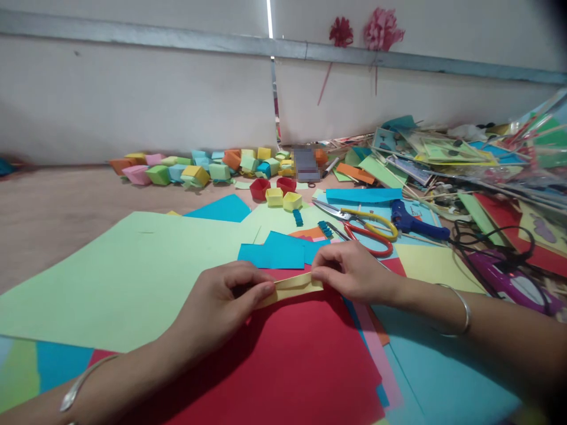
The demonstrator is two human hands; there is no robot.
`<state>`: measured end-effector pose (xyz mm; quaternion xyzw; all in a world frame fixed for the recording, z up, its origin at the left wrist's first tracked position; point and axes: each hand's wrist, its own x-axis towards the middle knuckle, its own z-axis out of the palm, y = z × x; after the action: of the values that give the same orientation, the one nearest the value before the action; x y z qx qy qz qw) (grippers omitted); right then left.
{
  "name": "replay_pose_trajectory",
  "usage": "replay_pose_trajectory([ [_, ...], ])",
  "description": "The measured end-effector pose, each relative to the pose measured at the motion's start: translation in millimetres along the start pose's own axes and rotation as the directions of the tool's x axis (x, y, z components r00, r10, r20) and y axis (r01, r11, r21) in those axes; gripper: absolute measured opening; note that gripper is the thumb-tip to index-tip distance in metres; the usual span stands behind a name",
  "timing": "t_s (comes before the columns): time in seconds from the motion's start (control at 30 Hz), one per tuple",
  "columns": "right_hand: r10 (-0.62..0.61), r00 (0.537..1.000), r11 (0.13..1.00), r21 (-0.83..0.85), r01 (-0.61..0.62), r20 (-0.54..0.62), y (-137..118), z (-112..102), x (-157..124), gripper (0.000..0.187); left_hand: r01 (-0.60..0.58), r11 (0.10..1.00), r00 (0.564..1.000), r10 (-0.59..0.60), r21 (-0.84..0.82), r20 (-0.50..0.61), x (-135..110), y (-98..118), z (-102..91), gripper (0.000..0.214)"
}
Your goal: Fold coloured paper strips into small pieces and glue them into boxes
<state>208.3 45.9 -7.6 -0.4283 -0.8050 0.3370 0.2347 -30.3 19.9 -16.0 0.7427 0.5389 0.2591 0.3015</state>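
Note:
Between my two hands is a narrow folded strip of yellow paper [295, 286], held above a large red sheet [283, 360]. My left hand [230, 292] pinches its left end between thumb and fingers. At the right end, my right hand [343, 271] grips it the same way. Just beyond the strip lie blue paper pieces [279, 251]. Past them are two small yellow paper boxes [283, 199], two red ones [270, 188], and small folded blue strips [298, 218]. Scissors with yellow handles [372, 221] and scissors with red handles [367, 239] lie beside my right hand.
A large pale green sheet [119, 271] spreads at the left. Several coloured paper boxes [195, 175] line the back near the white wall [133, 100]. At the right are a blue glue gun [416, 224], a purple device [500, 277] with black cable, and piled paper scraps [456, 147].

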Motion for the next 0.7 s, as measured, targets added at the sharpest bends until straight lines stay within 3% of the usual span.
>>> replay_pose_trajectory([
  [0.23,0.019,0.996,0.989,-0.146,-0.006,0.086,5.6,-8.4,3.3,0.018,0.040,0.998,0.999,-0.040,0.054,0.001,2.1,0.2,-1.1,0.025],
  [0.43,-0.223,0.973,0.916,-0.327,0.231,0.062,3.5,0.5,-5.4,0.016,0.085,0.994,0.995,-0.089,0.062,0.053,0.2,7.8,-1.3,0.025],
  [0.57,-0.218,0.967,0.911,-0.329,0.249,0.129,3.3,8.2,-7.8,0.015,0.001,0.994,0.998,-0.008,0.108,0.064,-3.5,5.1,2.5,0.025],
  [0.7,-0.198,0.967,0.904,-0.351,0.244,0.163,2.3,9.4,-6.6,0.011,-0.171,0.959,0.985,0.164,0.226,0.051,-4.2,1.3,5.7,0.025],
])
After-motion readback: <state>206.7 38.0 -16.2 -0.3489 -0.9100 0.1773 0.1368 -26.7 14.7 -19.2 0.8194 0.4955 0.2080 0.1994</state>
